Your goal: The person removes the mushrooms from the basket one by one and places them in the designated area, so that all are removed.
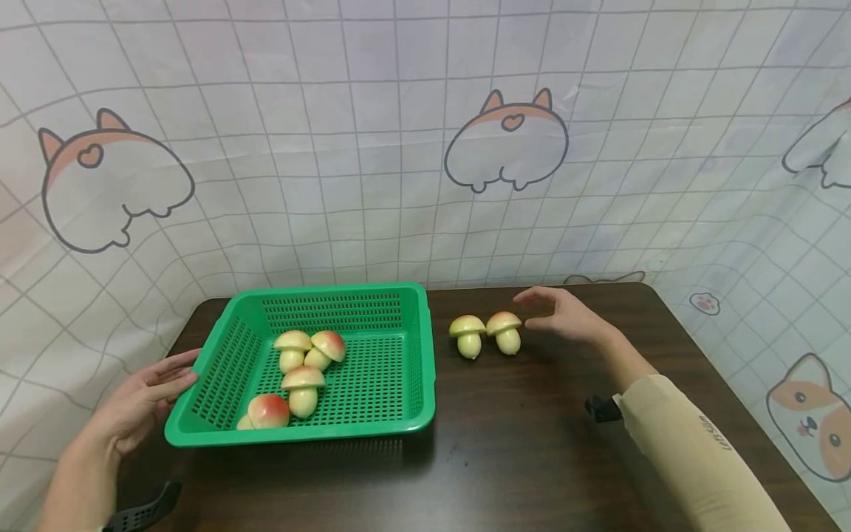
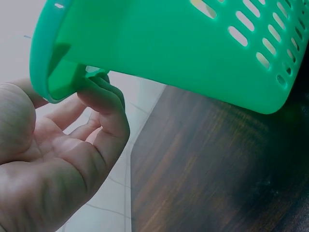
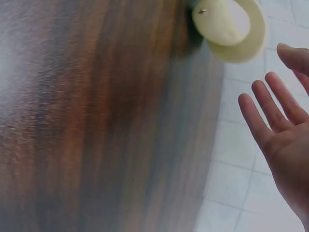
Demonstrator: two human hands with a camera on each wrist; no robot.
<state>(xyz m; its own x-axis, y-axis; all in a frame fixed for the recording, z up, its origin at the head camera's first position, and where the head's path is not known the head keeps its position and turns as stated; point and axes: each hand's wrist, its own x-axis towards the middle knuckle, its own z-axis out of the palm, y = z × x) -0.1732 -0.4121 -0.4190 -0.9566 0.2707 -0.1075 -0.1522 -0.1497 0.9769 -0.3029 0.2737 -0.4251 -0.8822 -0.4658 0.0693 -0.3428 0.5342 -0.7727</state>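
Note:
A green plastic basket (image 1: 419, 355) stands on the left of the table with several toy mushrooms (image 1: 303, 377) inside, pale stems and red-tinged caps. My left hand (image 1: 142, 399) grips its left rim; in the left wrist view the fingers (image 2: 108, 104) curl up under the lip. To the right of the basket, two more mushrooms sit side by side: one with a greenish-yellow cap (image 1: 467, 325) and one with a redder cap (image 1: 503, 321). Just right of the redder one is my right hand (image 1: 565, 314), fingers spread and relaxed, holding nothing.
The dark wooden table (image 1: 518, 443) reaches back to a white grid-patterned cloth (image 1: 346, 148) with cartoon dogs, which also hangs along both sides. Black straps circle both wrists, and a beige sleeve (image 1: 691, 443) covers the right forearm.

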